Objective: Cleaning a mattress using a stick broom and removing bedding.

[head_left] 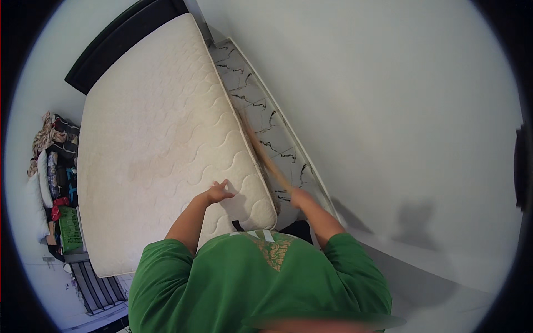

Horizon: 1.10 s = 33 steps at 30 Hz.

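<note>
My right hand (pixel 302 198) is closed round the near end of a long, light-brown stick (pixel 270 165), blurred by motion. The stick slants away to the far left, beside the mattress edge and above the floor strip. Whether its far end touches anything, I cannot tell. My left hand (pixel 219 192) is over the near right part of a cream quilted mattress (pixel 150 122), thumb and fingers apart and nothing in it. Its shadow falls on the mattress beside it; contact with the surface is unclear.
A dark headboard (pixel 125 44) stands at the mattress's far end. White tiles with black veins (pixel 266 119) form a narrow floor strip between mattress and white wall (pixel 377 111). At the left lie piled clothes, pillows and a green bag (pixel 70 228), near a striped dark rack (pixel 97 286).
</note>
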Each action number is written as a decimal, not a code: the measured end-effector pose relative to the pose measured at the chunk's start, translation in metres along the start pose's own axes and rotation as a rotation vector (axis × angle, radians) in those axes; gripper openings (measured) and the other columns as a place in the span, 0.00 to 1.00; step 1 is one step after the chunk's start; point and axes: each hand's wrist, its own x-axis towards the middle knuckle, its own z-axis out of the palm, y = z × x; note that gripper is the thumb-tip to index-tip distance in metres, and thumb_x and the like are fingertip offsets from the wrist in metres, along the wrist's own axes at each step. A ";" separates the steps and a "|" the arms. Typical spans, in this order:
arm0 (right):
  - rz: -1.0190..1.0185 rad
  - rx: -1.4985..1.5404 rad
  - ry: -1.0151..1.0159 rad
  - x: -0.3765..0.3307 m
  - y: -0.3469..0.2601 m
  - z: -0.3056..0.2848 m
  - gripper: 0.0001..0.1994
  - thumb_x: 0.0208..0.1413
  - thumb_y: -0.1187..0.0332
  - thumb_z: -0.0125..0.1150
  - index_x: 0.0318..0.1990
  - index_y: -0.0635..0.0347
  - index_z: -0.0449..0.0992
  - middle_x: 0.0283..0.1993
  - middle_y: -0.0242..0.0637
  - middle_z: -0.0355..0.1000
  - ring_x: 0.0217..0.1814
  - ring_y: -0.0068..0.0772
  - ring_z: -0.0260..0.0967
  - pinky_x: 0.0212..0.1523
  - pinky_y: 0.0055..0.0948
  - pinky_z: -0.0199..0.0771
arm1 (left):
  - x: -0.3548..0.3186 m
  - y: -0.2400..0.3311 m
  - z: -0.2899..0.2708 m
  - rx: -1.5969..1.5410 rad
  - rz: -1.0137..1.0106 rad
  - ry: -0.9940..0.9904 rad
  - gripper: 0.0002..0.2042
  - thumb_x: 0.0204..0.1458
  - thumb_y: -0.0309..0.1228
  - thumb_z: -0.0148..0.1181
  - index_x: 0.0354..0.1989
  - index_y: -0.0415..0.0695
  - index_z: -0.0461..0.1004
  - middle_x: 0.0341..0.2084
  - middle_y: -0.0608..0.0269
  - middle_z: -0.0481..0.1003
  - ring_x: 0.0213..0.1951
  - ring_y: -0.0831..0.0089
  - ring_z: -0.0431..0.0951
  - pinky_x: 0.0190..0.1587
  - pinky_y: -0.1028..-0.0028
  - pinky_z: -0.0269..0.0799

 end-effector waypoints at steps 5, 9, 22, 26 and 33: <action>0.175 0.231 0.162 -0.037 -0.038 -0.105 0.17 0.45 0.70 0.45 0.43 0.66 0.55 0.32 0.54 0.66 0.36 0.47 0.66 0.35 0.38 0.66 | -0.009 -0.005 0.007 0.009 -0.015 0.024 0.46 0.34 0.53 0.55 0.58 0.46 0.35 0.52 0.27 0.30 0.56 0.39 0.31 0.56 0.59 0.34; 0.206 0.433 0.429 -0.062 -0.055 -0.086 0.17 0.44 0.71 0.46 0.43 0.67 0.58 0.33 0.51 0.67 0.39 0.48 0.65 0.38 0.38 0.65 | -0.004 -0.003 0.014 0.121 -0.060 0.038 0.49 0.33 0.54 0.56 0.57 0.44 0.31 0.50 0.25 0.28 0.54 0.36 0.30 0.56 0.57 0.34; 0.323 0.438 0.482 -0.105 -0.047 -0.050 0.13 0.44 0.71 0.45 0.39 0.66 0.60 0.31 0.54 0.67 0.38 0.49 0.65 0.36 0.40 0.65 | -0.002 -0.003 0.013 0.197 -0.031 0.002 0.53 0.30 0.53 0.58 0.57 0.43 0.27 0.51 0.27 0.27 0.54 0.35 0.29 0.56 0.57 0.33; 0.186 0.144 0.030 -0.108 -0.039 0.018 0.14 0.45 0.69 0.46 0.40 0.65 0.60 0.32 0.55 0.66 0.36 0.51 0.65 0.36 0.42 0.64 | 0.004 -0.011 0.008 0.209 0.041 -0.026 0.51 0.32 0.51 0.57 0.56 0.41 0.28 0.51 0.26 0.34 0.56 0.41 0.29 0.56 0.61 0.32; 0.332 0.320 0.285 -0.125 -0.051 -0.037 0.12 0.45 0.70 0.45 0.38 0.66 0.59 0.31 0.54 0.66 0.36 0.51 0.65 0.35 0.42 0.64 | 0.006 -0.014 0.000 0.169 0.119 -0.086 0.49 0.35 0.48 0.56 0.56 0.36 0.28 0.51 0.33 0.46 0.57 0.45 0.31 0.57 0.65 0.33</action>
